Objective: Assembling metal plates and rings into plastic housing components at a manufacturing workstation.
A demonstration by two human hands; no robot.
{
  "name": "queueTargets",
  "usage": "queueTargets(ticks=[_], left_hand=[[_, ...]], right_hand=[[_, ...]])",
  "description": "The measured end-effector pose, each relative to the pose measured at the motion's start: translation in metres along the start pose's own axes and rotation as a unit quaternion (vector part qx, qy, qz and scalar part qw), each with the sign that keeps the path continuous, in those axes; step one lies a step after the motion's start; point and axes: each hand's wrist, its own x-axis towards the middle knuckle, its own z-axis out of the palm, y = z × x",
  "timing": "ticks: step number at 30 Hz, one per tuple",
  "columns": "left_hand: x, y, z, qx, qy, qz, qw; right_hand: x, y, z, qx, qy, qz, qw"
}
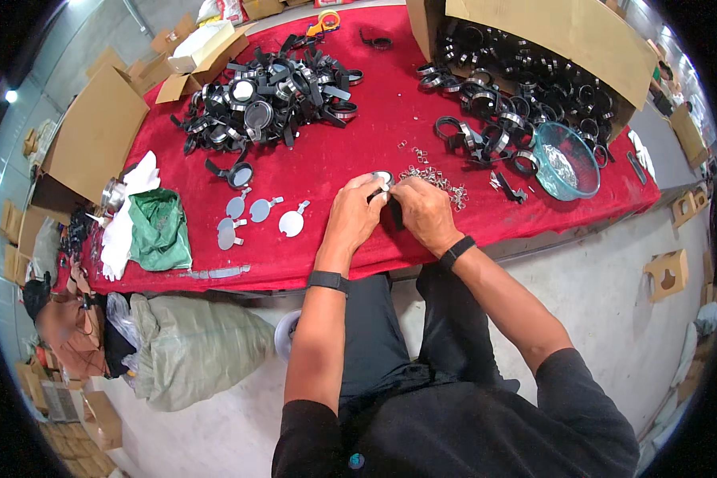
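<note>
Both left hand and right hand pinch one ring near the bench's front edge, beside loose clips.

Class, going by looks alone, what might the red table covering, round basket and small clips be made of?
Red table covering: probably matte fabric, since it drapes over the edge. Round basket: likely teal plastic, slightly glossy, seemingly translucent. Small clips: apparently metal, judging by their silvery glints; plated or bare is unclear.

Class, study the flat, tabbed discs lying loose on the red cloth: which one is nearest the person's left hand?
The rightmost disc. No other loose disc lies between it and the left hand; the other discs lie farther left.
</note>
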Motion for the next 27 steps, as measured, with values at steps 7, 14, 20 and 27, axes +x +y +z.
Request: queueTargets(ticks=[7,14,20,27], left_hand=[[0.006,0.004,-0.003,0.003,-0.016,-0.016,1.0],[0.01,0.013,-0.001,0.051,-0.017,-0.022,0.998],[0.012,0.003,-0.011,0.032,-0.029,-0.053,0.998],[0.018,0.025,-0.009,0.044,-0.039,-0.072,0.996]], right_hand=[[-0.003,0.002,0.011,0.034,0.066,0.009,0.997],[-0.007,0.0,0.015,0.025,0.056,0.062,0.996],[-0.024,-0.006,-0.011,0.068,0.091,0.127,0.985],[-0.077,0.069,-0.096,-0.088,0.031,0.199,0.976]])
